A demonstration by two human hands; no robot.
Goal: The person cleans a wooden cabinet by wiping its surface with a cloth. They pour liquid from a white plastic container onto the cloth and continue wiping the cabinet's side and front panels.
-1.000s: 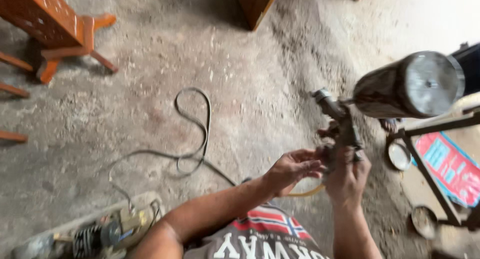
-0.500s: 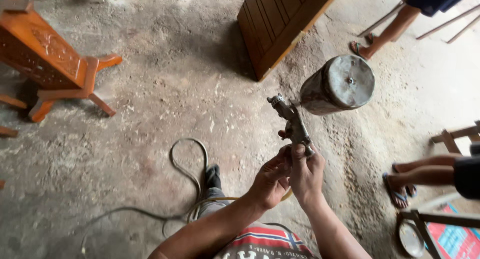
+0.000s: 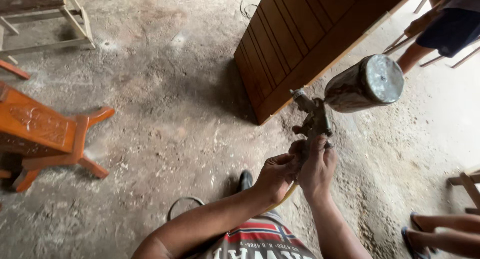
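I hold a dirty metal spray gun (image 3: 314,118) out in front of me, its grimy metal cup (image 3: 366,84) tilted up to the right. My right hand (image 3: 317,168) is wrapped around the gun's handle. My left hand (image 3: 274,176) pinches at the bottom of the handle, where a yellowish hose (image 3: 286,195) joins it. The nozzle points up and to the left, toward a brown slatted wooden panel (image 3: 300,34) that stands on the floor.
A carved orange wooden furniture piece (image 3: 47,136) lies at the left, a pale wooden frame (image 3: 45,19) behind it. A black hose loop (image 3: 181,205) lies by my foot. One person's legs (image 3: 440,31) are at top right, another's feet (image 3: 440,234) at bottom right.
The view has swung up and left across the floor. The gun and both hands stay together; the wooden panel now fills the top, and the hose coil has slid down out of sight.
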